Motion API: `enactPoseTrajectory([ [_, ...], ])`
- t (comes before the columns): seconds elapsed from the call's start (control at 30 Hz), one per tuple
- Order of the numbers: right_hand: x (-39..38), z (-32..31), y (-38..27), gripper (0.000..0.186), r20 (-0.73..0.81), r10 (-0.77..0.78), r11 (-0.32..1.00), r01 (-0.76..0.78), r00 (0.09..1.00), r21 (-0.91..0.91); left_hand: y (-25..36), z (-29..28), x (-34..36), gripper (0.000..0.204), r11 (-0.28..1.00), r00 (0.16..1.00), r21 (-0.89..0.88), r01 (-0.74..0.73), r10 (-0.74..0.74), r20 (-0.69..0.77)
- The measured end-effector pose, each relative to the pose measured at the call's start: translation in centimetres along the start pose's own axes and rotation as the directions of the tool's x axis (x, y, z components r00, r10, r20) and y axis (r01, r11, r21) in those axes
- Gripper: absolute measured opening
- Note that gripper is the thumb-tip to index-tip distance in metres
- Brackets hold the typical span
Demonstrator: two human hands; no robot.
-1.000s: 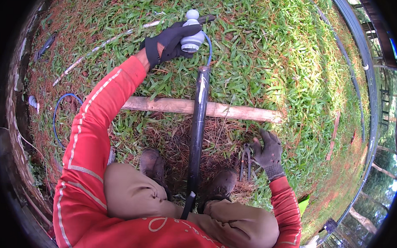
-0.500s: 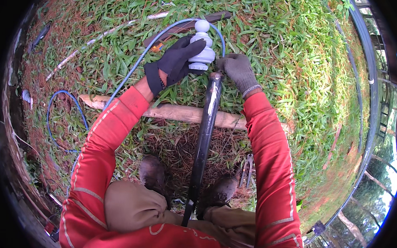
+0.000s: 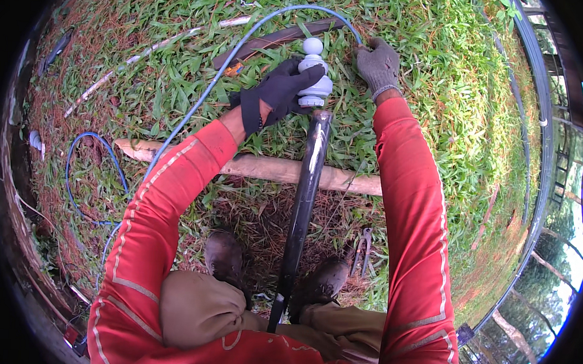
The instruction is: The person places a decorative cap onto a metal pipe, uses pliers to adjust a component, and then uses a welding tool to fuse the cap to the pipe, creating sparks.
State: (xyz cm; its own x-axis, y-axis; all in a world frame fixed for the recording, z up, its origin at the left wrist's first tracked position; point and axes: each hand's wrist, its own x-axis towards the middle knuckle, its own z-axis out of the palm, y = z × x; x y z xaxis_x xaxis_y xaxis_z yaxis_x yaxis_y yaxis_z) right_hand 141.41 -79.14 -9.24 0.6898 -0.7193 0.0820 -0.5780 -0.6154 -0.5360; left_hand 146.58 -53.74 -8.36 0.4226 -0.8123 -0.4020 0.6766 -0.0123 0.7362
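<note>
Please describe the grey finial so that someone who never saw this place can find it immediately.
Follow the long black pole between the boots to its upper end in the picture. Just past it, the dark-gloved left hand grips the grey finial. Unlike the straight pole and blue cable nearby, it has stacked rounded bulges and a ball on top.

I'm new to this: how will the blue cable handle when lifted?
The blue cable probably bends readily, given its loop at left. It seems springy rather than limp, arching smoothly to the right hand. It's likely light for its length, being thin.
</note>
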Motion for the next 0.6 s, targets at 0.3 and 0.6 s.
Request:
enactPoseTrajectory([
  [0.3,-10.3,-2.7,3.2,0.051,0.131,-0.011,0.996,0.000,0.991,0.086,-2.3,0.8,1.9,0.060,0.998,0.998,0.005,0.057,-0.057,-0.025],
  [0.6,-13.1,-4.4,4.5,0.046,0.138,0.001,0.984,-0.025,0.990,0.175,-2.7,1.0,2.5,0.055,0.996,0.996,-0.015,0.084,-0.085,-0.036],
])
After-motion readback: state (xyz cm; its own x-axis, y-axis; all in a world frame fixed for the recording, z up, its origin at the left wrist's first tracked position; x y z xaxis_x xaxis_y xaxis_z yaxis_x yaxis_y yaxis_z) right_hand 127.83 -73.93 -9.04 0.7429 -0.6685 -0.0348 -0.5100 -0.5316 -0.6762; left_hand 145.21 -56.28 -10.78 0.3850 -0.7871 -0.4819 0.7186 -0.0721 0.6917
